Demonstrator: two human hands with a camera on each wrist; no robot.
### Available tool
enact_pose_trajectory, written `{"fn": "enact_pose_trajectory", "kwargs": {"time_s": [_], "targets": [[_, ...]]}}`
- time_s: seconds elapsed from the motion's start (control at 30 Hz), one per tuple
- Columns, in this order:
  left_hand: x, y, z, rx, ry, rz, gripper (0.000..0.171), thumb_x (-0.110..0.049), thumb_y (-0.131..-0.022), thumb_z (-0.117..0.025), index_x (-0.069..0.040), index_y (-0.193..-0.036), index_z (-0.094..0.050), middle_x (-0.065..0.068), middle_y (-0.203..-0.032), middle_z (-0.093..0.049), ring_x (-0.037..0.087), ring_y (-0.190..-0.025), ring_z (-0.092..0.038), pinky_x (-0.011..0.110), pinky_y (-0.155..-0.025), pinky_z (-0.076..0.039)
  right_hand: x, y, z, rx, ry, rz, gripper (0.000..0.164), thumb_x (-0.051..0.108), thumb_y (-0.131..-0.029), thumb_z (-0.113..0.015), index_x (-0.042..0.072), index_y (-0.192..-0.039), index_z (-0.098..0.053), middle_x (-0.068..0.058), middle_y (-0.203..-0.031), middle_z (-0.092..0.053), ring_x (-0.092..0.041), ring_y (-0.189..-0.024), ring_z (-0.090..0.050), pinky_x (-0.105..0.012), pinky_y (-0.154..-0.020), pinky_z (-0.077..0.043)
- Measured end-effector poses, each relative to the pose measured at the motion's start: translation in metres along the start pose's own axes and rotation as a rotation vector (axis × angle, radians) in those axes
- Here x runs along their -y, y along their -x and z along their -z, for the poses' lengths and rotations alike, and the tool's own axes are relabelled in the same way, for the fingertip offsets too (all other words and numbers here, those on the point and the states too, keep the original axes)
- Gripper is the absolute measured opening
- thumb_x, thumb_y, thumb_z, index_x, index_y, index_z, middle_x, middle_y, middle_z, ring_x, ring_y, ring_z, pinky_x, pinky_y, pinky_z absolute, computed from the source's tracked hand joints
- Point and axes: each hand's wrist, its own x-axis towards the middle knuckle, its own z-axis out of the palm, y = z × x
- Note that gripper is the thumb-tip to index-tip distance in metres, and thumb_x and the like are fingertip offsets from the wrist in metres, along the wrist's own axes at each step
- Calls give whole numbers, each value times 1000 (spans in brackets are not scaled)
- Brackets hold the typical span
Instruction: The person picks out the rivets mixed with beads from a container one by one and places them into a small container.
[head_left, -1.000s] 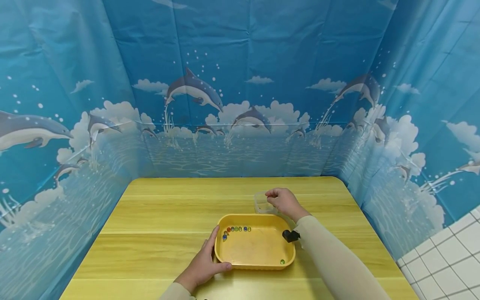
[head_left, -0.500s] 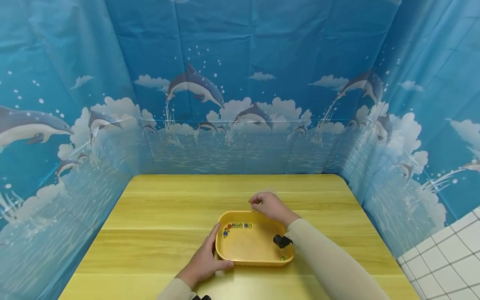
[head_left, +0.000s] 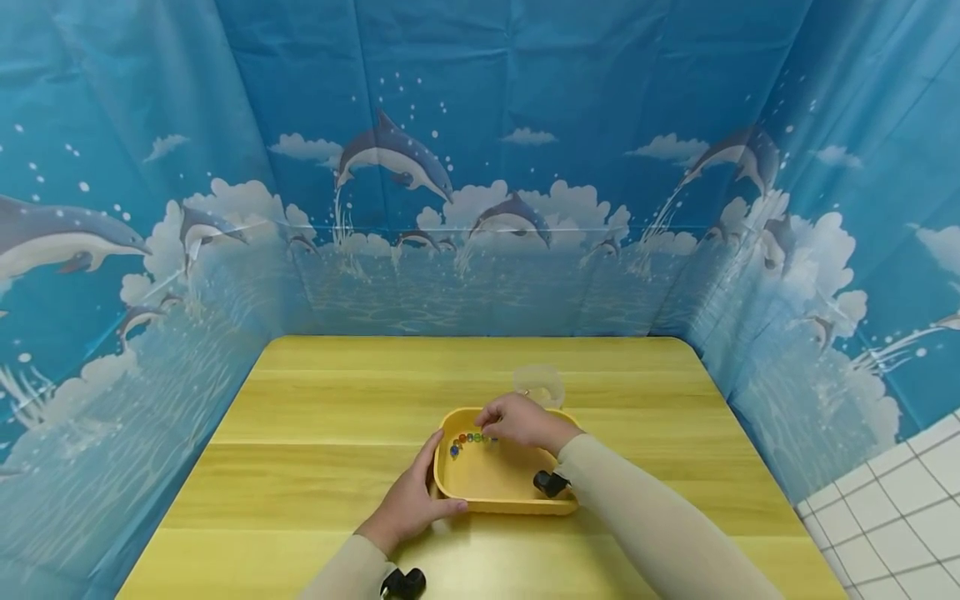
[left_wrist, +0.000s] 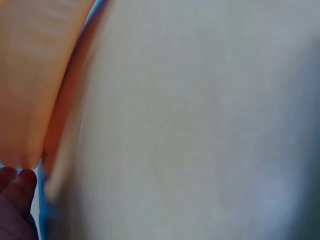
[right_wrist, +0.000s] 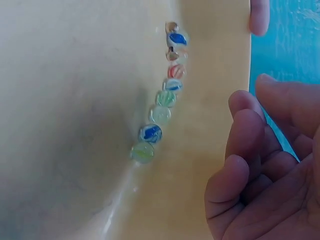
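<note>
A yellow plastic basin [head_left: 487, 486] stands on the table. A curved row of glass marbles [right_wrist: 166, 98], blue, green, red and clear, lies along its far wall. My left hand [head_left: 408, 502] grips the basin's left end, thumb at the front rim and fingers along the side. In the left wrist view only some fingertips [left_wrist: 21, 187] show by the basin wall. Over the far rim, my right hand [head_left: 521, 421] hovers above the marbles with loosely curled fingers. No marble is seen between its fingers in the right wrist view.
Behind the basin sits a clear plastic container [head_left: 546, 379], partly hidden by the right hand. The wood-grain table [head_left: 300, 467] is enclosed by a blue dolphin curtain [head_left: 480, 167]. Each wrist carries a small black camera [head_left: 552, 483].
My right hand has moved from the clear container, leftward and down, to above the marbles. The left hand stays on the basin. The marble at the basin's right front corner is hidden now.
</note>
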Motion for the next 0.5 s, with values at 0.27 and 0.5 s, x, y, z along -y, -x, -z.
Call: {"fn": "enact_pose_trajectory", "kwargs": {"time_s": [0.27,0.5], "targets": [[-1,-1,1,6,-5,2,122,-46,-82,-91,-27,-171,-10,10,-173,-32,29,-156,-39,53,-125,-30,3,-2,-4,28,33,2,19,13,-99,-73,11,-117,-80,-1,-114,-79,-14,-100,-72,-36,-85,-61],[0,2,-1,-1,8,-1,123,-44,-80,-93,-29,-171,-12,8,-173,-32,31,-157,-37,58,-127,-26,6,-3,-10,89,61,1,19,11,-99,-73,10,-117,-81,1,-110,-78,-14,-98,-69,-38,-89,-60]]}}
